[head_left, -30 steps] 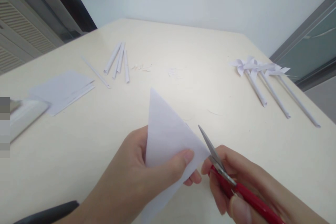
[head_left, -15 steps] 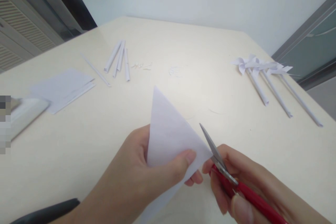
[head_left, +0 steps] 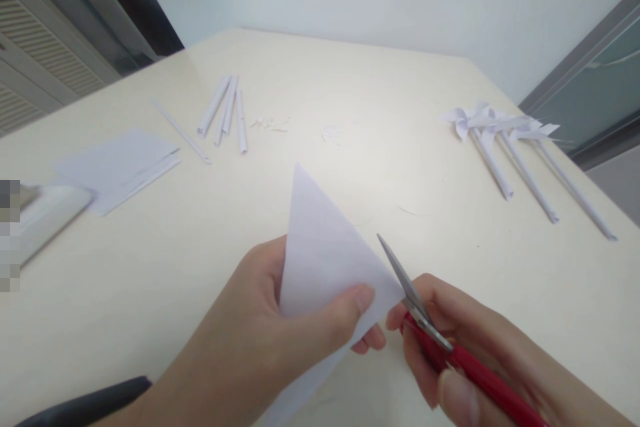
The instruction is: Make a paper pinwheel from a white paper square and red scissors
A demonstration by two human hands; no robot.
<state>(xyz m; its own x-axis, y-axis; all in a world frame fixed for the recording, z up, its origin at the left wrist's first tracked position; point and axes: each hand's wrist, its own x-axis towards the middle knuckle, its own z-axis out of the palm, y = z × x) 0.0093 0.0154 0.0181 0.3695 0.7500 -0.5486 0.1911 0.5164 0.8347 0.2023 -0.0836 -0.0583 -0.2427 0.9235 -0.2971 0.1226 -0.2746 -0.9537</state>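
My left hand [head_left: 260, 340] pinches a white sheet folded into a triangle [head_left: 325, 253], thumb on its front face, its tip pointing up and away. My right hand [head_left: 470, 353] grips red-handled scissors [head_left: 440, 340]. Their metal blades [head_left: 397, 273] lie along the triangle's right edge, nearly closed, touching the paper near its lower right corner. Both hands hover over the cream table [head_left: 350, 167] close to its near edge.
Several rolled paper sticks [head_left: 225, 113] lie at the far left, with a stack of white sheets [head_left: 117, 170] left of them. Finished paper pinwheels on sticks [head_left: 505, 140] lie at the far right. A dark object [head_left: 90, 403] sits at the bottom left. Small scraps [head_left: 273, 125] dot the middle.
The folded triangle and both hands have barely shifted; the view tilted slightly. The scissors stay at the paper's right edge.
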